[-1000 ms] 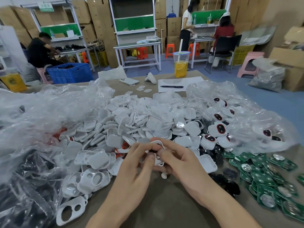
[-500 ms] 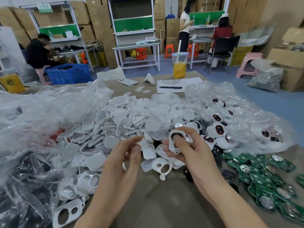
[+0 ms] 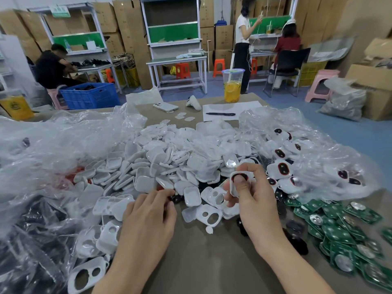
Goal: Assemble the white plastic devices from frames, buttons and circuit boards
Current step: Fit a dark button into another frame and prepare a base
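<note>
My right hand (image 3: 252,200) holds a white plastic frame with a dark button (image 3: 238,181) upright, thumb pressed into its opening. My left hand (image 3: 148,219) lies palm down at the near edge of the pile of white covers (image 3: 169,164), its fingertips pinched on a small black button (image 3: 172,197). Empty white frames with two holes (image 3: 209,216) lie between my hands, and more white frames (image 3: 87,274) lie at the lower left. Green circuit boards (image 3: 339,230) are heaped at the right. Loose black buttons (image 3: 297,242) lie beside my right wrist. Assembled devices (image 3: 282,168) sit on clear plastic behind my right hand.
Crumpled clear plastic bags (image 3: 53,149) cover the table's left side. At the far edge stand a drink cup (image 3: 232,87), a phone (image 3: 165,107), and a sheet of paper with a pen (image 3: 220,113). Other people work at benches behind. Bare brown table surface (image 3: 201,262) lies between my forearms.
My hands came apart. The right hand lifted the frame with its button up and to the right. The left hand reached forward to the pile's edge and pinched a black button.
</note>
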`<state>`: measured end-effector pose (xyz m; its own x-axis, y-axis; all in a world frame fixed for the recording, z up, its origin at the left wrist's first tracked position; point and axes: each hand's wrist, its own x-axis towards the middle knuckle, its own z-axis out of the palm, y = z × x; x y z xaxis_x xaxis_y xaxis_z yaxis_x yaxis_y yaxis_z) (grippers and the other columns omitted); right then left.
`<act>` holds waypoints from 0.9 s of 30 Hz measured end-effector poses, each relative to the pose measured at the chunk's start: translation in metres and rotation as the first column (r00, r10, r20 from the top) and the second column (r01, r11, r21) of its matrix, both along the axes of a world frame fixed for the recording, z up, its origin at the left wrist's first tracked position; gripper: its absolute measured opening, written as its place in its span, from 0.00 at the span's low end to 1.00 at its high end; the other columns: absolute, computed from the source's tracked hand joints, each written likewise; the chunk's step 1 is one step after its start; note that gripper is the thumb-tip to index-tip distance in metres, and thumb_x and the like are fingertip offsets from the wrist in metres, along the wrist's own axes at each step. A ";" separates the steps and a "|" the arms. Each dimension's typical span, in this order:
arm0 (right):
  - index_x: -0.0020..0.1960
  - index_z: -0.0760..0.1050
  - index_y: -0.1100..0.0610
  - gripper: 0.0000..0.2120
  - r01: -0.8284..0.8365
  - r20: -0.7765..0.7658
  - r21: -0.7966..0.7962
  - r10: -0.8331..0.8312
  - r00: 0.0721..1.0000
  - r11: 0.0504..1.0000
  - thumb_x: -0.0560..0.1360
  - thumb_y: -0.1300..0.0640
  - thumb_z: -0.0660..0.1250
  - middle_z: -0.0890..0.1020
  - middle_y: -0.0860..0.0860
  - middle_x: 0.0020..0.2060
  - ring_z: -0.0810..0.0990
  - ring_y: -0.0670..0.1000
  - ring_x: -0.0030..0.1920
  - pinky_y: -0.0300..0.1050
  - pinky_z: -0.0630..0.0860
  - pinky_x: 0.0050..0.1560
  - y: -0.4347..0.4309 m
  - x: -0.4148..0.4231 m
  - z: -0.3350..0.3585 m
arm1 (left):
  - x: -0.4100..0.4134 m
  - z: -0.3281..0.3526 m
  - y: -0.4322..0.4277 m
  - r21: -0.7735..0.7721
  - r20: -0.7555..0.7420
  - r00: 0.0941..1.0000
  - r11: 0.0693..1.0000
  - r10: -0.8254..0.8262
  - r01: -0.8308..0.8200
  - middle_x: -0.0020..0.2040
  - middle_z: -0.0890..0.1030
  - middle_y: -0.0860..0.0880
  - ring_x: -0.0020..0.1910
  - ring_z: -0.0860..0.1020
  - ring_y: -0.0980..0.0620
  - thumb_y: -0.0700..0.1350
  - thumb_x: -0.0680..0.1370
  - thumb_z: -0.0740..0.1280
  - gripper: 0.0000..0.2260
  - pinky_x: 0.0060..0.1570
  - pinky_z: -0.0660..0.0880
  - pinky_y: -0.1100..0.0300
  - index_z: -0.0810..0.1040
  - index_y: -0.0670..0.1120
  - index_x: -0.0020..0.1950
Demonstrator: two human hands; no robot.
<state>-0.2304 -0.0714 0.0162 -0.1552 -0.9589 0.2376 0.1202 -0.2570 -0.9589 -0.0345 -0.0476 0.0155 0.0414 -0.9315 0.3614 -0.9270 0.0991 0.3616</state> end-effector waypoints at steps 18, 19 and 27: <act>0.54 0.76 0.54 0.03 -0.032 0.138 0.075 0.022 0.990 0.997 0.80 0.60 0.67 0.88 0.53 0.43 0.87 0.54 0.46 0.41 0.82 0.43 -0.002 -0.003 0.008 | -0.008 -0.007 0.003 -0.002 0.090 0.839 0.843 -0.536 0.539 0.48 0.77 0.61 0.48 0.74 0.60 0.59 0.79 0.62 0.09 0.53 0.67 0.62 0.81 0.61 0.53; 0.54 0.75 0.57 0.05 -0.050 0.181 0.087 0.033 0.983 0.995 0.79 0.60 0.68 0.88 0.54 0.43 0.87 0.55 0.46 0.40 0.82 0.42 -0.003 -0.004 0.008 | -0.009 -0.007 0.003 0.003 0.079 0.835 0.838 -0.545 0.546 0.48 0.77 0.61 0.48 0.74 0.60 0.59 0.79 0.62 0.09 0.53 0.68 0.61 0.81 0.61 0.52; 0.46 0.79 0.54 0.10 -0.185 0.436 0.116 0.117 0.892 0.976 0.66 0.55 0.75 0.86 0.52 0.43 0.87 0.58 0.50 0.43 0.82 0.42 -0.007 -0.005 0.006 | -0.010 -0.006 0.004 0.024 -0.002 0.834 0.834 -0.551 0.551 0.47 0.78 0.63 0.49 0.74 0.62 0.58 0.79 0.63 0.07 0.54 0.69 0.62 0.79 0.59 0.49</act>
